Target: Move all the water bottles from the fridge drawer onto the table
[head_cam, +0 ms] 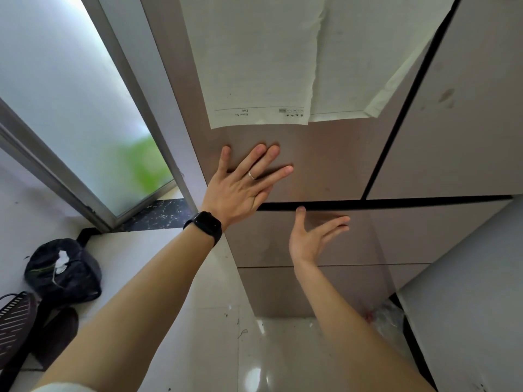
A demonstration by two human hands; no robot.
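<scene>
A tall beige fridge (325, 165) fills the middle of the head view, all its doors shut. My left hand (243, 185) lies flat, fingers spread, against the upper left door just above the dark horizontal gap. My right hand (311, 239) is open in front of the top drawer front (396, 236), thumb tip at the gap, fingers apart and holding nothing. A second drawer front (283, 290) lies below it. No water bottles and no table are visible.
Paper sheets (260, 60) are stuck on the upper fridge door. A frosted window (70, 108) stands at the left. A black bag (63, 271) and a dark slatted object (15, 326) sit on the pale tiled floor (215, 321). A grey wall (467, 321) rises at the right.
</scene>
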